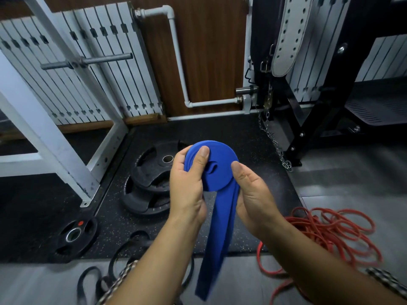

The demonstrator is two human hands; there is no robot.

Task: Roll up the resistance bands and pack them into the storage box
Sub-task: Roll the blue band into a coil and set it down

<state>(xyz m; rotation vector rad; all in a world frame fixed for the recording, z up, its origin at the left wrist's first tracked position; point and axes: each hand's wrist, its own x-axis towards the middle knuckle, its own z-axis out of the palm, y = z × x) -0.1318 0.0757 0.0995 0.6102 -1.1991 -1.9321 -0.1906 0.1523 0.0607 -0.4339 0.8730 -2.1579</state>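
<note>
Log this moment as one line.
blue resistance band: partly rolled, tail hanging | left hand: grips coil | right hand: pinches coil | red bands: unrolled, tangled | storage box: not visible

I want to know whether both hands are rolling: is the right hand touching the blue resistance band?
Touching. The head view shows the right hand with its thumb pressed flat against the coiled face of the blue resistance band.
</note>
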